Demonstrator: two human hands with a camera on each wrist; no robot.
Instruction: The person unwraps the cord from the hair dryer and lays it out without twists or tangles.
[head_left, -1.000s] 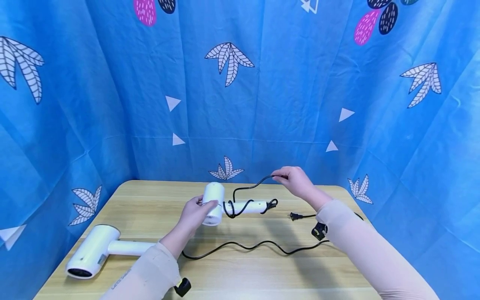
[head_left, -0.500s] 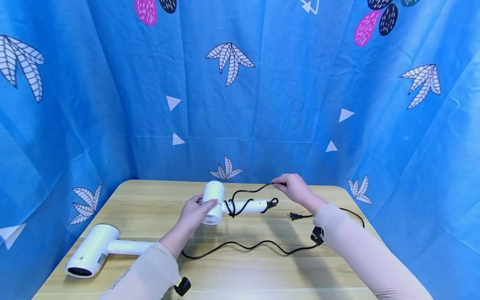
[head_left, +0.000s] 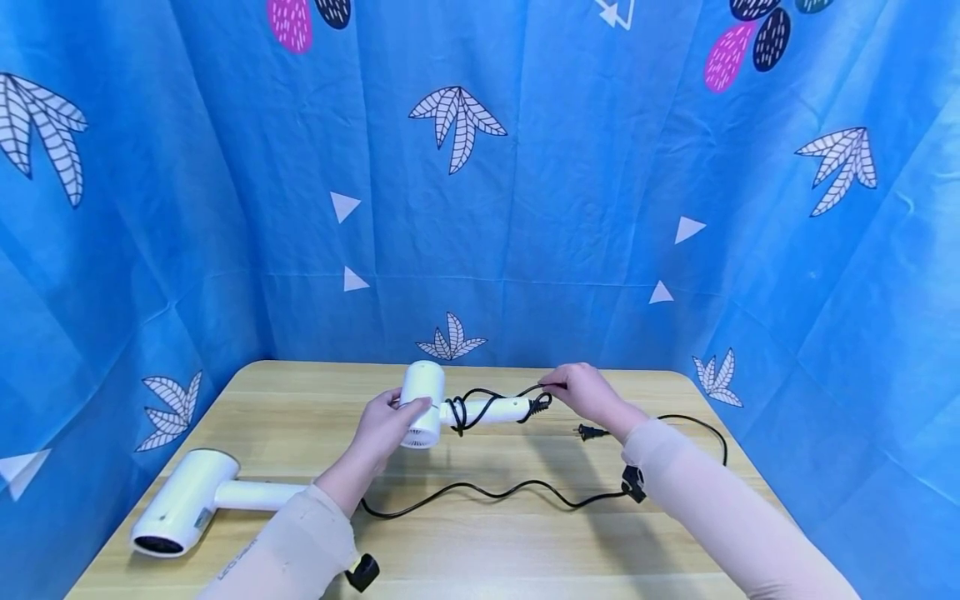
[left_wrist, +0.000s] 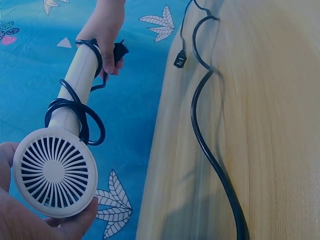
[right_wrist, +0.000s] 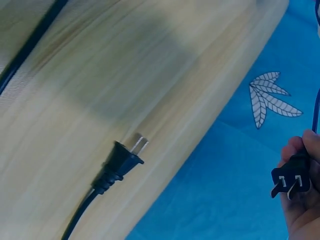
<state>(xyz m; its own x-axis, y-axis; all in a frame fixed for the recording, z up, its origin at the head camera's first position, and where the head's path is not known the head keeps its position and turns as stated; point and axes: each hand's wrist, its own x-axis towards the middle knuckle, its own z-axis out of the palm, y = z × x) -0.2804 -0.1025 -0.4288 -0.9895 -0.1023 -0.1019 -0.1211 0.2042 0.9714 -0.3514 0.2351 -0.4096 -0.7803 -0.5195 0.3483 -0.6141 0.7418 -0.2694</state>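
Observation:
Held above the table is a small white hair dryer (head_left: 423, 382), its black cord (left_wrist: 75, 105) looped around the handle. My left hand (head_left: 384, 427) grips the dryer's head, thumb on the side. In the left wrist view the round slotted vent (left_wrist: 54, 172) faces the camera. My right hand (head_left: 587, 392) is near the handle's far end and pinches the cord's two-pin plug (right_wrist: 294, 176); its prongs show in the right wrist view. A stretch of cord runs from the handle to that hand.
A second white hair dryer (head_left: 183, 504) lies on the wooden table (head_left: 480, 550) at the left, partly behind my left forearm. Its black cord (head_left: 517, 492) snakes rightward across the table, and a two-pin plug (head_left: 589, 432) lies near my right forearm. A blue patterned curtain (head_left: 480, 225) surrounds the table.
My right hand has come down from above the handle to near its end level, bringing the cord closer along the handle. My left hand and the dryer have barely shifted.

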